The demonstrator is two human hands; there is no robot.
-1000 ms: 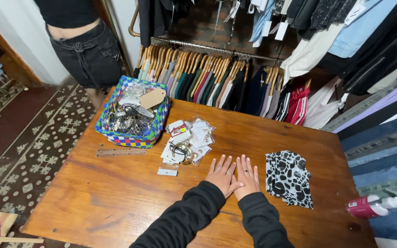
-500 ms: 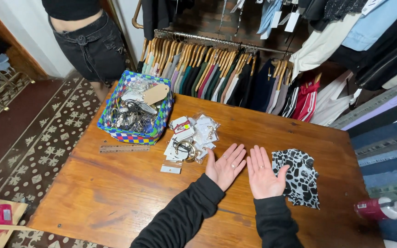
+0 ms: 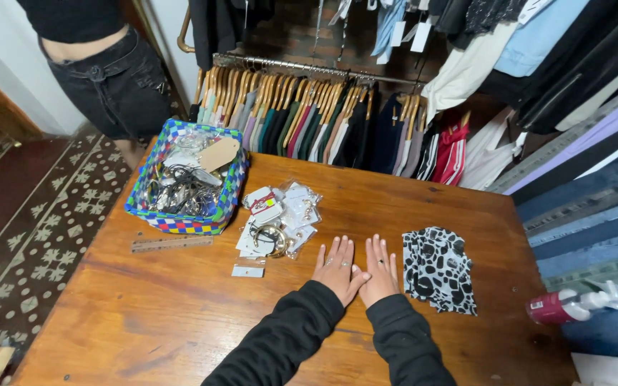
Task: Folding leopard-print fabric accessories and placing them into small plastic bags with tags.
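Left hand (image 3: pixel 336 268) and right hand (image 3: pixel 380 270) lie flat, fingers spread, side by side on the wooden worktop (image 3: pixel 180 314), holding nothing. Spotted cloth (image 3: pixel 439 270) just right. Woven basket (image 3: pixel 180 218) holds bagged jewellery; packets (image 3: pixel 278 218) lie beside it.

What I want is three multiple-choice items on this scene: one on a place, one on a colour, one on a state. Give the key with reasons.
1. The patterned cloth lies
A. inside the basket
B. just beside the right hand
C. on the rug

2. The person's sleeves are
A. white
B. red
C. black

3. The left hand and right hand are
A. flat, palms down on the table
B. clenched in fists
C. gripping the ruler

Key: 1 B, the cloth lies on the wood next to that hand; 2 C, both forearms are in black; 3 A, fingers spread on the wood, holding nothing.
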